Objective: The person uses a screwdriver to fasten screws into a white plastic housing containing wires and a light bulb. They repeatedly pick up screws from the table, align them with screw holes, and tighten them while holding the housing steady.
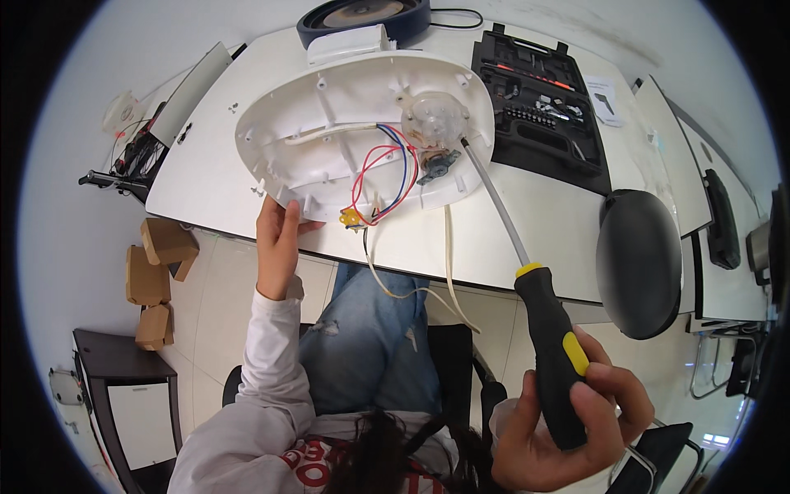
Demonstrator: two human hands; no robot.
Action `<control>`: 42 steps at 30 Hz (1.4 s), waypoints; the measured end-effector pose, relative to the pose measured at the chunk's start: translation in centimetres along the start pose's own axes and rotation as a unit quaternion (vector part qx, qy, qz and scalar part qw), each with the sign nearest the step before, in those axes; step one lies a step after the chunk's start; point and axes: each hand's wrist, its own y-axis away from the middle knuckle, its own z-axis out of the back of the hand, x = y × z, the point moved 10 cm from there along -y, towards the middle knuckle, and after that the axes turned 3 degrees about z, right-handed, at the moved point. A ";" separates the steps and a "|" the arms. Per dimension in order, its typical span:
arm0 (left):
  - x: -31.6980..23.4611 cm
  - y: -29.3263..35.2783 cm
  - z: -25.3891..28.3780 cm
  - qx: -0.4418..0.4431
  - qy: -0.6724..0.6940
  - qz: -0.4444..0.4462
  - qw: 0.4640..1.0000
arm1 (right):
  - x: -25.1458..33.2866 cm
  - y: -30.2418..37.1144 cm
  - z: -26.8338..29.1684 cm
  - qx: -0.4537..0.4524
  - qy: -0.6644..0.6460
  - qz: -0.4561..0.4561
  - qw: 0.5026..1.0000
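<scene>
A white oval appliance shell (329,160) lies open side up on the white table (527,222), with red, blue and white wires (387,173) and a clear round part (434,119) inside. My left hand (276,239) grips the shell's near rim. My right hand (568,420) holds a long screwdriver (543,317) by its black and yellow handle. Its metal shaft reaches up to a small grey motor part (440,163) beside the clear round part.
A black tool case (539,103) with bits lies open at the back right. A black oval cover (638,259) rests at the table's right edge, a round dark speaker-like base (362,16) at the back. Cardboard boxes (156,276) sit on the floor left.
</scene>
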 end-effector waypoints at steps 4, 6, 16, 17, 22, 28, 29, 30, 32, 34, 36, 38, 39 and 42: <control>0.4 0.2 0.4 -0.004 -0.016 0.008 1.000 | 1.3 0.2 -0.7 -0.047 -0.034 0.080 0.995; 0.7 0.5 1.1 -0.012 -0.019 0.010 1.000 | 1.2 -0.1 -2.3 0.068 -0.078 0.051 0.993; 0.6 0.0 0.4 0.028 -0.021 0.015 0.999 | -0.6 -0.5 -1.8 -0.011 -0.097 -0.002 0.995; 0.7 0.1 0.5 0.025 -0.019 0.018 0.999 | -0.5 -0.2 -2.0 -0.007 -0.103 0.012 0.995; 0.2 -0.4 -0.5 0.040 -0.013 0.015 0.999 | -0.8 0.7 -2.4 0.249 -0.058 -0.060 0.965; -0.3 0.0 -0.1 0.024 -0.017 0.001 1.000 | -3.2 2.1 -2.4 0.207 -0.097 -0.134 0.964; -0.2 -0.1 -0.3 0.031 -0.017 0.002 0.999 | -2.9 1.6 -2.6 0.201 -0.087 -0.118 0.968; 0.0 -0.2 -0.3 0.038 -0.016 0.004 0.999 | -2.6 1.2 -2.6 0.196 -0.078 -0.102 0.972; 0.2 -0.2 -0.4 0.045 -0.014 0.006 0.999 | -2.5 1.1 -2.1 0.197 -0.015 -0.074 0.978; 0.2 -0.3 -0.5 0.046 -0.012 0.006 0.999 | -3.2 1.7 -1.2 0.171 0.081 -0.111 0.976; 0.0 -0.1 -0.3 0.039 -0.013 0.003 0.999 | -3.4 3.0 0.7 0.016 0.142 -0.147 0.979; 0.1 -0.1 -0.2 0.037 -0.013 0.004 0.999 | -3.5 3.1 0.8 0.089 0.212 -0.144 0.962; 0.2 0.0 -0.2 0.037 -0.014 0.005 0.999 | -3.5 3.0 0.6 0.114 0.143 -0.157 0.970; 0.1 -0.1 -0.4 0.036 -0.007 0.006 0.999 | -3.4 2.9 0.3 0.141 0.030 -0.243 0.959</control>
